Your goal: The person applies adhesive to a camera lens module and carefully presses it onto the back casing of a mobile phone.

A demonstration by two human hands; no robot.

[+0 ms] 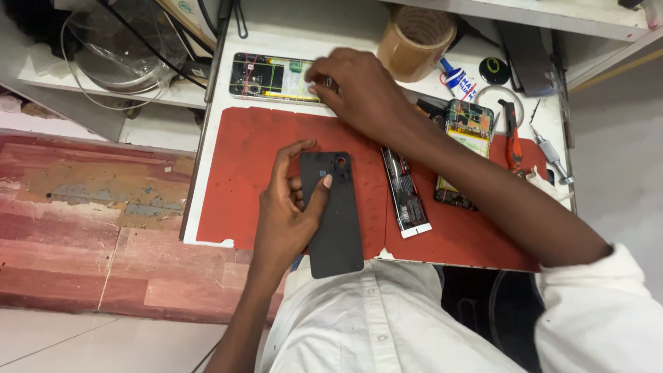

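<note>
Holding the dark phone back cover [335, 214] at six o'clock, our left hand [286, 207] clasps it along its left edge, thumb laid across the face, while its lower end hangs past the edge of the desk [214, 138] over our shirt. Just right, at about four o'clock, a slim battery-like strip [406, 193] and an opened phone [464, 148] lie on the red mat [255, 186]. Farther out, at twelve o'clock, our right hand [359, 86] presses fingertips onto another opened phone [276, 77]; we cannot tell whether it pinches anything. A tape roll [414, 41] stands beyond. We judge the cover could slip off, being gripped one-sided, and the reaching forearm might brush the loose parts.
</note>
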